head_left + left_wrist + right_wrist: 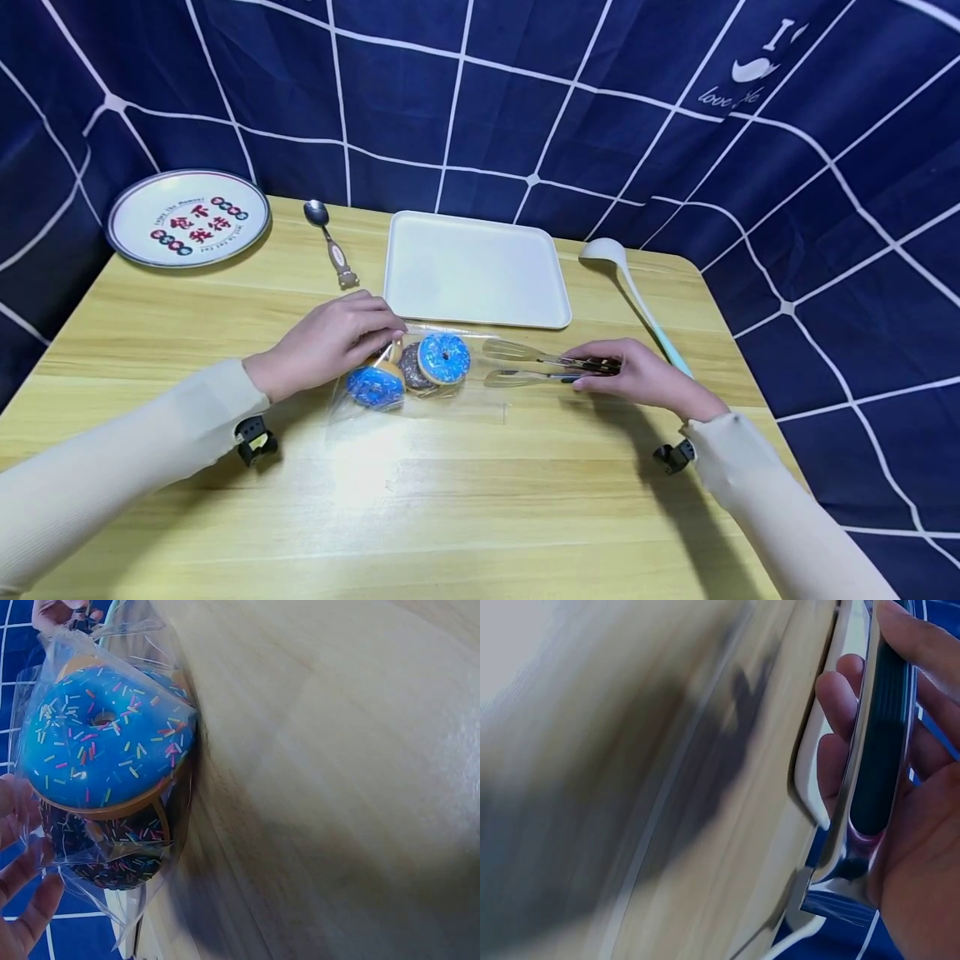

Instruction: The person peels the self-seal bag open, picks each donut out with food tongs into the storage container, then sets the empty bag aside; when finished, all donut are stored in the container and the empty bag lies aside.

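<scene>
Several toy-like donuts lie in a clear plastic bag (480,410) on the table, among them a blue one (444,358), a second blue one (375,387) and a dark brown one (414,371). My left hand (341,342) grips the bag's upper left edge, its fingers (34,907) at the crinkled film in the left wrist view. Colourful sprinkles dot the blue donut (112,746) there. My right hand (637,371) holds metal tongs (885,742) by the dark-inlaid handle. The tongs' two arms stand spread, with their tips close to the bag's right side.
Behind the bag lies a white rectangular tray (476,271). A small spoon (333,250) and a printed oval plate (187,254) are at the back left. The white ladle (633,287) with a green handle lies at the right, beyond my right hand. Blue gridded cloth (405,100) walls the table's back and sides.
</scene>
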The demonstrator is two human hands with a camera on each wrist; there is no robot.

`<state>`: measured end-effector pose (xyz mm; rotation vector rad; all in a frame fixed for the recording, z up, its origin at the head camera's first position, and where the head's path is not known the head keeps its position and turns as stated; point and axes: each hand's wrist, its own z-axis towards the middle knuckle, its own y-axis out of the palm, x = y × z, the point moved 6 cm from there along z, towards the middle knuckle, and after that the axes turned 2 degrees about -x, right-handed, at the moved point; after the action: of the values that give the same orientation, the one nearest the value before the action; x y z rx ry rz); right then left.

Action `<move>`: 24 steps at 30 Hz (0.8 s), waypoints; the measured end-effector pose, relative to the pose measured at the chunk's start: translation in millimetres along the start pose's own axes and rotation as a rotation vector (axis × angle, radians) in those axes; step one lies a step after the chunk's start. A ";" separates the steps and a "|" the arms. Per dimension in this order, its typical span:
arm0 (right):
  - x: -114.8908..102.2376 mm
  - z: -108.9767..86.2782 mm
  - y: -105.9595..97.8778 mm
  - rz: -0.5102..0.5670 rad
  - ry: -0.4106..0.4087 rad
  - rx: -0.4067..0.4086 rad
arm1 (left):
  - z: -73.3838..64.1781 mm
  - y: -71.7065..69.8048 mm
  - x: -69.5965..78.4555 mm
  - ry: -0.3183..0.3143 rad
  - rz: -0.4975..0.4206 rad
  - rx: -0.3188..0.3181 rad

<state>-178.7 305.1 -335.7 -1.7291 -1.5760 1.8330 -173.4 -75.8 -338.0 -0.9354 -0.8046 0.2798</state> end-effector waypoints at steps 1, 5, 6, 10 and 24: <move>1.1 -1.6 -1.6 0.003 -0.001 0.007 | -0.1 -0.2 -0.2 0.000 -0.001 0.000; 7.4 -6.6 -6.4 0.023 0.009 0.027 | -0.4 -0.4 -1.1 0.003 -0.004 -0.003; 8.8 -7.4 -7.1 0.028 0.013 0.030 | -0.5 -0.5 -1.2 0.003 -0.005 -0.004; 14.2 -8.1 -7.3 0.038 0.023 0.040 | -0.7 -0.6 -1.5 0.001 -0.008 -0.006; 3.5 1.3 -1.5 -0.059 -0.011 0.099 | 1.0 0.9 -1.8 -0.011 -0.015 -0.001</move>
<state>-181.7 307.6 -337.0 -1.6152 -1.4963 1.8627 -175.2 -75.6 -339.2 -0.9288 -0.8217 0.2718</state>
